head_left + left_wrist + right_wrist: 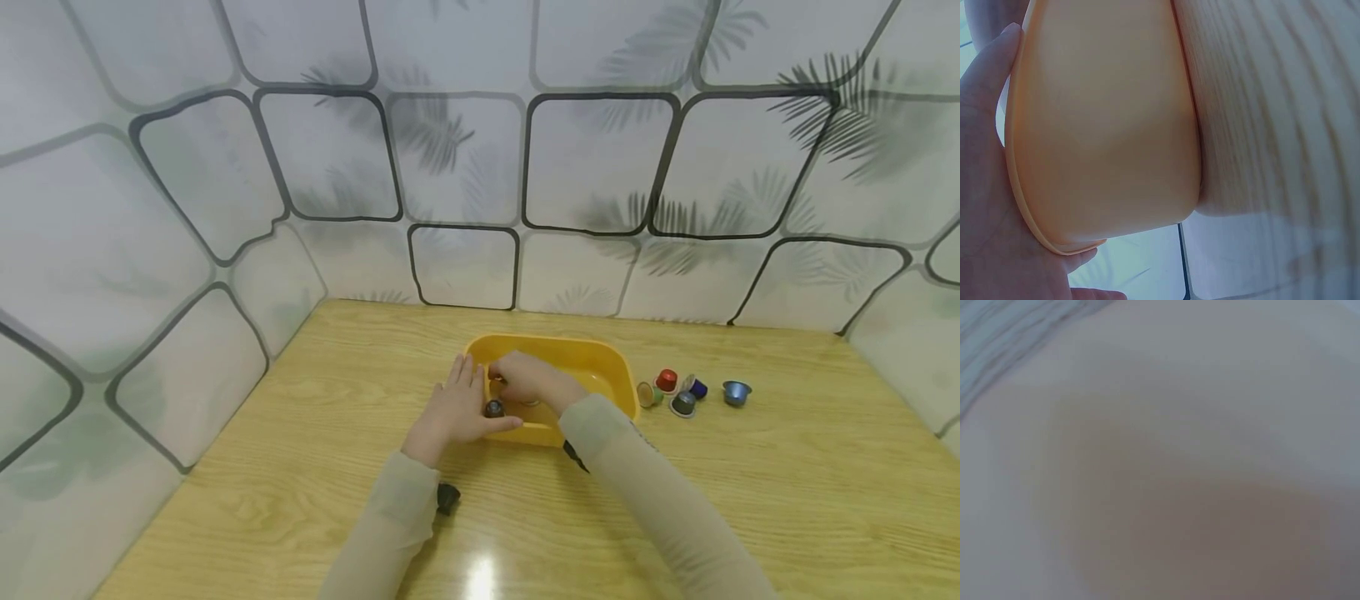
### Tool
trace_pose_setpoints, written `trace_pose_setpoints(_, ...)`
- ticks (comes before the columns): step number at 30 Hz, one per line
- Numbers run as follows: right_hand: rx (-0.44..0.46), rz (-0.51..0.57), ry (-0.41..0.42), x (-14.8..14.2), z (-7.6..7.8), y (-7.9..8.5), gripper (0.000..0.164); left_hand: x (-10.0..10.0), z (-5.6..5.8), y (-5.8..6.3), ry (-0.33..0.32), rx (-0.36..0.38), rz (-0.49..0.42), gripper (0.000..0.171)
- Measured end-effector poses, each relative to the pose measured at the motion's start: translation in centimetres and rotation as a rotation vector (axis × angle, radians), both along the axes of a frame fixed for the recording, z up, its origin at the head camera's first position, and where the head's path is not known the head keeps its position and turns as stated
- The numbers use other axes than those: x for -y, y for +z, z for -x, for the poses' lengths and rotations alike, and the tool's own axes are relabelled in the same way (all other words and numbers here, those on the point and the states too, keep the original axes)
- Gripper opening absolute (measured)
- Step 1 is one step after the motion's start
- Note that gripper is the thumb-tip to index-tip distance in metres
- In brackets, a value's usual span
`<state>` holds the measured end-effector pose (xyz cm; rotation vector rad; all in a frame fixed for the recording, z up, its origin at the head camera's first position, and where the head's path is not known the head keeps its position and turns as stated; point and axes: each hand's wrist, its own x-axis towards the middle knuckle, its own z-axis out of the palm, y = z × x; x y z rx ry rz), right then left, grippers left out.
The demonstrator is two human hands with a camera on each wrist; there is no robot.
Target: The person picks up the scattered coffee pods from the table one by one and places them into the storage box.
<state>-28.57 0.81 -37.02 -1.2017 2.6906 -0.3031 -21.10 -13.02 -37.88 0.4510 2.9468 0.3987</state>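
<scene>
A yellow plastic tub (617, 367) sits on the wooden table. My left hand (457, 410) lies over its left end, fingers stretched out and thumb spread along the front rim. In the left wrist view the palm of that hand rests against the rim of the tub (1104, 125). My right hand (528, 377) reaches down inside the tub at the left, its fingers bent; I cannot tell whether they hold something. Just below them in the tub is a dark coffee capsule (494, 408). The right wrist view is mostly blurred.
Right of the tub lie several coffee capsules: a red one (666, 381), a dark grey one (683, 404), a dark blue one (698, 388), a green one (657, 396) and a lighter blue one (737, 392). A patterned white wall (465, 267) borders the table (360, 375) behind.
</scene>
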Motion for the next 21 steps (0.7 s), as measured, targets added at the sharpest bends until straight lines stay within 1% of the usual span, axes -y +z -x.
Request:
trace_pose_setpoints(8,0.009,0.01,-0.017,-0.07,-0.07,0.12,0.016,-0.04,0.01,-0.07,0.005,-0.002,-0.001,0.108)
trace_pose_setpoints(14,0.047,0.018,-0.054,-0.2,-0.27,0.25,0.018,-0.08,0.02,-0.07,0.002,-0.004,-0.001,0.108)
trace_pose_setpoints(17,0.037,0.019,-0.06,-0.32,-0.33,0.27,0.02,-0.06,0.05,-0.15,0.0,-0.011,0.002,0.109)
trace_pose_setpoints(21,0.056,0.056,-0.055,-0.59,-0.54,0.59,0.016,-0.03,0.09,-0.29,0.0,-0.02,0.006,0.109)
